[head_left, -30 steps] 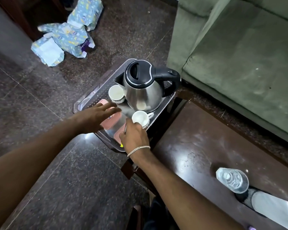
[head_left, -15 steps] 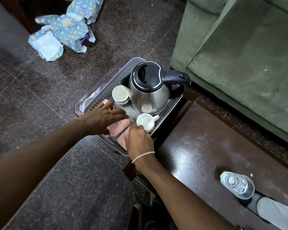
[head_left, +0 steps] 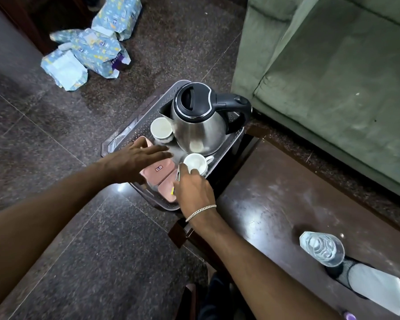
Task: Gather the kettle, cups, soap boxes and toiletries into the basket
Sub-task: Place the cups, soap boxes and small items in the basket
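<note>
Both hands over basket (head_left: 125,137); right hand (head_left: 194,190) seemingly touching cup (head_left: 195,163).

Occlusions and cut-offs, head view

Left hand (head_left: 136,161) spread flat, covers most of the pink rectangular soap boxes (head_left: 161,168); box count unclear, label too small to read. Right hand (head_left: 193,189) hides the near corner of the grey perforated plastic basket (head_left: 125,135) and pinches a thin item with a yellow tip (head_left: 172,191), identity unclear. Stainless steel kettle with black lid (head_left: 198,125) blocks the basket's far side. White paper sheet (head_left: 376,288) partly under the clear plastic water bottle (head_left: 322,248). Green fabric sofa (head_left: 333,77) and blue patterned wrapped packages (head_left: 97,45) cut by frame edges.
</note>
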